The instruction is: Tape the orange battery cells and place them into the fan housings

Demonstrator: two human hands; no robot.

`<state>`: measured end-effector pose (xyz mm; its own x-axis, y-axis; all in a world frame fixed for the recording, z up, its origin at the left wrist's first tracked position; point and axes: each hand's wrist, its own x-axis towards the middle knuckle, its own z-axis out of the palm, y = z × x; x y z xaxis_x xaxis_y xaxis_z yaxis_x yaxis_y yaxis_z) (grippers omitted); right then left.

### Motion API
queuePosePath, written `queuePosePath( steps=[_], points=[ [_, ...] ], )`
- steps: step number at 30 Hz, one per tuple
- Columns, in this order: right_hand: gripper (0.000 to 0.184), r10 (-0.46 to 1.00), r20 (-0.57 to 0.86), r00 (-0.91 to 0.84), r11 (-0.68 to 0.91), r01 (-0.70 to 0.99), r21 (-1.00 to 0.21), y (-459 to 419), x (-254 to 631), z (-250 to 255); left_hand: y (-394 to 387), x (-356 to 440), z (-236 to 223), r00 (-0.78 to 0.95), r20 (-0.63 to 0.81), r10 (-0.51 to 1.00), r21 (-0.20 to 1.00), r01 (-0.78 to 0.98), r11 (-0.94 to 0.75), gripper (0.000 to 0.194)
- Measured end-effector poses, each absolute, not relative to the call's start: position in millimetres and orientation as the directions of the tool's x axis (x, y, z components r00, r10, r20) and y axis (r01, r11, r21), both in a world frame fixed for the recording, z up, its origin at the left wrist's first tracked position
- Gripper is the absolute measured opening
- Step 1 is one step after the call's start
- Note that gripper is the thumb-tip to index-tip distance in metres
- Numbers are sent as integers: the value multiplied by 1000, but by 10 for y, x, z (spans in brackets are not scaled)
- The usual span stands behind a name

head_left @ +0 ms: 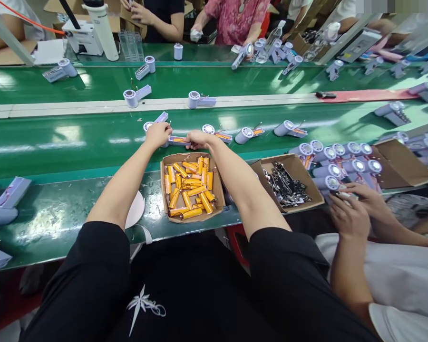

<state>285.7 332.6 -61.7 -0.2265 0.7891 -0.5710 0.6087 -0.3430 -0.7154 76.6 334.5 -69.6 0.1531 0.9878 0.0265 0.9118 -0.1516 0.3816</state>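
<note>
On the green belt in front of me lies a pale purple housing point(178, 140) with an orange battery in its open handle. My left hand point(158, 135) is closed at the round-head end, by the thin wires, and mostly covers the head. At the handle's other end, my right hand point(199, 139) grips with thumb and fingers. Just behind my left hand is another purple housing point(161, 118). A cardboard box point(163, 190) full of orange batteries point(190, 185) sits between my forearms. Right of my right hand rests a similar housing point(217, 133) with a battery in it.
More housings point(248, 135) stand along the belt point(103, 137). To the right are a box of black circuit boards point(288, 185), clustered housings point(342, 161) and a co-worker's hands point(353, 204). Several housings point(3, 209) lie at left. People sit across the line.
</note>
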Motion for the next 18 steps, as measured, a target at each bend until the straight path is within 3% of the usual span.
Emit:
queuePosePath(
  steps=[7, 12, 15, 18],
  points=[
    [18, 824, -540, -172, -320, 644, -695, 3351, 2922, -601, 3300, 985, -590, 180, -3, 984, 417, 894, -163, 38],
    [17, 897, -425, -120, -222, 709, -669, 3274, 3004, -433, 2538, 495, -398, 346, 132, 929, 399, 839, -370, 68],
    [17, 951, -248, -186, -31, 738, -674, 2972, 3154, -311, 1535, -271, -425, 471, 77, 879, 369, 806, -464, 52],
    [22, 942, -29, -334, 214, 667, -713, 2401, 3318, -142, 509, -1038, -569, 543, -14, 840, 294, 805, -515, 61]
  ],
)
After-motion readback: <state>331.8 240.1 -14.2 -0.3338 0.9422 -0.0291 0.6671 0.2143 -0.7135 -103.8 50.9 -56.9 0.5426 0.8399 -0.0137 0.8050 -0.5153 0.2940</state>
